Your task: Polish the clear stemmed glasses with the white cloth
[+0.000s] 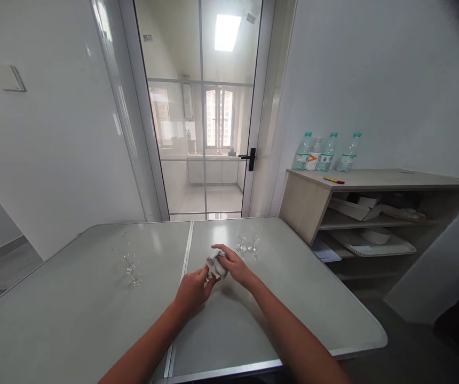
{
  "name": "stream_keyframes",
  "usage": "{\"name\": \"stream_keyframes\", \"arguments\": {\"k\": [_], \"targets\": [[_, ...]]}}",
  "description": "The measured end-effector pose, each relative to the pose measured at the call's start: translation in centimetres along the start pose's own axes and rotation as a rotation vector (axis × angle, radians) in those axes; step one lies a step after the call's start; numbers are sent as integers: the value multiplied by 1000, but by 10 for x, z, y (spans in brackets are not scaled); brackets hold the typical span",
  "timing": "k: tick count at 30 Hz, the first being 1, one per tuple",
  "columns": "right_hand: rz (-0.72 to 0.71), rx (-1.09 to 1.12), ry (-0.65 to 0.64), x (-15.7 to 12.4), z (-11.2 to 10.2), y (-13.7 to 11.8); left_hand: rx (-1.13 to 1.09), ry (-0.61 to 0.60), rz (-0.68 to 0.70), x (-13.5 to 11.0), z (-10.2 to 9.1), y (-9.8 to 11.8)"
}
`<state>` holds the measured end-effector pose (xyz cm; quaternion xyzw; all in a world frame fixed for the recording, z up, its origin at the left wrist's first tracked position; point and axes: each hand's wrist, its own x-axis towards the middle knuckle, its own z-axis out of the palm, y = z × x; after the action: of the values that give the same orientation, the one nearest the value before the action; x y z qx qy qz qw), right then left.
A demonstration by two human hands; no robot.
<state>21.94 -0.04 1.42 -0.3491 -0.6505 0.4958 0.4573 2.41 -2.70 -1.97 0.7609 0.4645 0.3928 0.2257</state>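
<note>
A bunched white cloth (216, 265) is held above the table between both hands. My right hand (231, 263) presses the cloth from above and the right, with its fingers bent over and into it. My left hand (194, 288) is closed at the cloth's lower left side, thumb and fingers pinched together. What it grips there is mostly hidden by the cloth and fingers. Just beyond my right hand, two clear stemmed glasses (247, 241) stand upright side by side. Farther left is a group of clear stemmed glasses (129, 266), hard to make out against the tabletop.
The pale table (293, 298) has a metal seam (188, 250) running away from me. On the right, a wooden shelf unit (309, 194) carries several plastic bottles (325, 154) and a yellow-and-red object (334, 181). A glass door (203, 122) with a black handle stands behind the table.
</note>
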Motion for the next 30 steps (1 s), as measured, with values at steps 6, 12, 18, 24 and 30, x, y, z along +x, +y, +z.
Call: {"name": "stream_keyframes", "arguments": {"k": [6, 12, 18, 24, 30], "targets": [[108, 98, 51, -1, 2, -6, -71, 15, -39, 0, -1, 3], [-21, 38, -61, -8, -9, -16, -600, -207, -311, 9, -2, 5], [-125, -38, -240, -13, -20, -22, -1055, -554, -673, 15, -13, -3], [-59, -152, -66, -6, -10, -15, -400, -198, -226, 9, -5, 5], [188, -38, 80, 3, -5, 6, 91, -59, 29, -6, 4, 8]]}}
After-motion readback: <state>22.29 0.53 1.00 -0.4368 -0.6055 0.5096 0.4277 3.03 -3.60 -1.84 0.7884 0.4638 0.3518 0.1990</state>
